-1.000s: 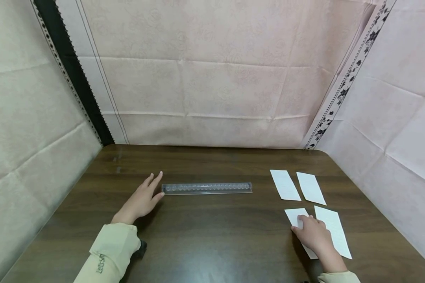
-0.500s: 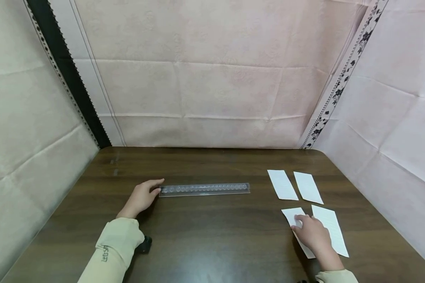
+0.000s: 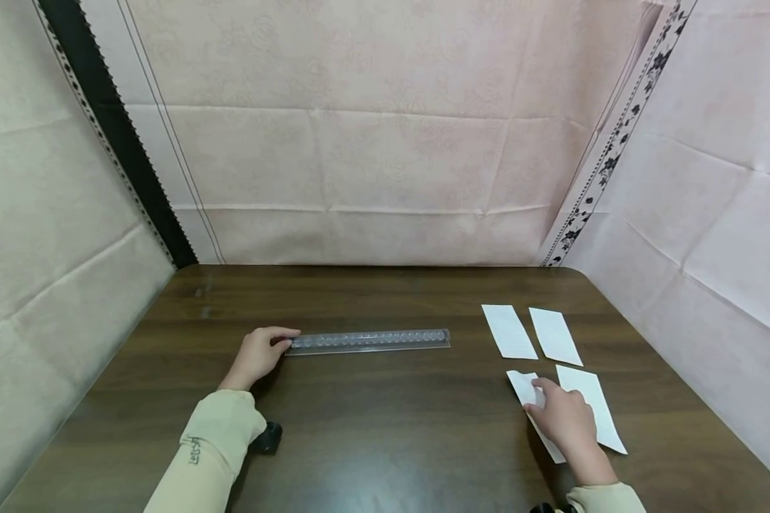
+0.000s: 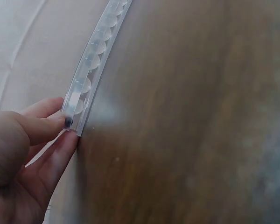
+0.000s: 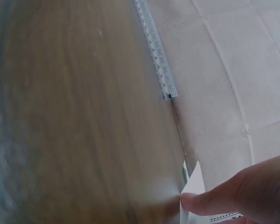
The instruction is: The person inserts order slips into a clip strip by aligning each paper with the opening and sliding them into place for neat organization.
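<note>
A long clear plastic strip [image 3: 368, 341] with a row of round shapes inside lies crosswise on the table. My left hand [image 3: 258, 360] pinches its left end; in the left wrist view the thumb lies on top of the strip [image 4: 94, 61] and fingers reach beneath it. My right hand [image 3: 566, 419] pinches the left edge of the nearer-left white paper slip [image 3: 525, 388], whose far corner curls up. The right wrist view shows the thumb against the raised paper [image 5: 194, 181]. Part of that slip is hidden under the hand.
Two more white slips, one on the left [image 3: 510, 332] and one on the right [image 3: 555, 336], lie farther back. Another slip [image 3: 592, 402] is beside my right hand. The brown table [image 3: 372, 420] is bordered by pale cloth hangings [image 3: 359, 157].
My left hand's spread fingers have closed onto the strip's left end. My right hand stays on its slip, whose left edge has begun to lift and curl. The view has shifted slightly.
</note>
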A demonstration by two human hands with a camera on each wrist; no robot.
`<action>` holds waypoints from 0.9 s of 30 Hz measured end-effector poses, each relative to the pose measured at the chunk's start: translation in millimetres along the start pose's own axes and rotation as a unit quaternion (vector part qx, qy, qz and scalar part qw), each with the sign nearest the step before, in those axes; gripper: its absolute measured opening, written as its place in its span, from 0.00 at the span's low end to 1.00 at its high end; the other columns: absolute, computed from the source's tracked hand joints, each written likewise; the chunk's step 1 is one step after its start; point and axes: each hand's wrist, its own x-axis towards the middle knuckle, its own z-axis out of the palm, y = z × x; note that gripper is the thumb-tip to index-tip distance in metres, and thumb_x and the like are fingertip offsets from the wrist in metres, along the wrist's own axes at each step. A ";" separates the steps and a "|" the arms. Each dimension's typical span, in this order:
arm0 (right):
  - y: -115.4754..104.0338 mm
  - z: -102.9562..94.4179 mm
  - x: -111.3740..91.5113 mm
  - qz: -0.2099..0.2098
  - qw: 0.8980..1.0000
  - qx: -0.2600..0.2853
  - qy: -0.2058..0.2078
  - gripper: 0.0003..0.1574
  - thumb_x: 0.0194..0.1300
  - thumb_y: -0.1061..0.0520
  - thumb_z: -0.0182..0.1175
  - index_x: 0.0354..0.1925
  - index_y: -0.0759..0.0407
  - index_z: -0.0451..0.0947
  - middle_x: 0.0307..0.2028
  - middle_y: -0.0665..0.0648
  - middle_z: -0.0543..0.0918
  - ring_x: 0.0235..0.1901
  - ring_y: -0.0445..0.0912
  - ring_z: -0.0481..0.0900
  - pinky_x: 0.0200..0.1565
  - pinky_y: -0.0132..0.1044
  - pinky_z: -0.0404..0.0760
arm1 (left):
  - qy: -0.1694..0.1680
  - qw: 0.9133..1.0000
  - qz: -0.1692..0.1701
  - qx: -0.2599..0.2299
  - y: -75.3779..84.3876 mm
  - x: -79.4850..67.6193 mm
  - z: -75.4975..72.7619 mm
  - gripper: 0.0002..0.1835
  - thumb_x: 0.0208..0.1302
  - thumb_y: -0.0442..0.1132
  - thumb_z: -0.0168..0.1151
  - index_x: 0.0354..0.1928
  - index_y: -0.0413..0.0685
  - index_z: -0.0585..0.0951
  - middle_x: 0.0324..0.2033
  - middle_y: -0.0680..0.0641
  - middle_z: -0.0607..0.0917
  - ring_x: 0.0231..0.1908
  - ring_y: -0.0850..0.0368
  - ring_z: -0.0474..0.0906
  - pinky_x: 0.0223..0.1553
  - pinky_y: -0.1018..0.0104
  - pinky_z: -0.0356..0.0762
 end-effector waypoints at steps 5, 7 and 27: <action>-0.9 -2.7 1.9 0.005 1.000 0.015 -0.009 0.26 0.50 0.58 0.67 0.47 0.68 0.76 0.36 0.74 0.79 0.28 0.60 0.77 0.25 0.48 0.71 | 0.004 1.000 -0.008 -0.011 -4.2 0.7 -0.2 0.12 0.62 0.30 0.58 0.46 0.41 0.83 0.46 0.39 0.82 0.52 0.40 0.73 0.51 0.44 0.67; -1.2 -3.0 2.9 0.005 1.000 0.016 -0.013 0.26 0.50 0.58 0.67 0.47 0.68 0.77 0.38 0.73 0.79 0.28 0.59 0.77 0.25 0.47 0.71 | 0.003 1.000 -0.017 -0.013 -4.5 1.0 -0.4 0.12 0.62 0.30 0.58 0.46 0.41 0.83 0.46 0.40 0.82 0.52 0.40 0.72 0.52 0.45 0.67; 20.8 0.3 11.7 0.077 0.982 0.171 -0.038 0.35 0.41 0.51 0.75 0.36 0.69 0.66 0.40 0.75 0.74 0.42 0.64 0.71 0.39 0.47 0.69 | 0.009 0.999 -0.041 -0.016 -3.4 -0.1 -0.8 0.12 0.62 0.31 0.58 0.46 0.44 0.84 0.47 0.39 0.81 0.53 0.40 0.72 0.52 0.45 0.67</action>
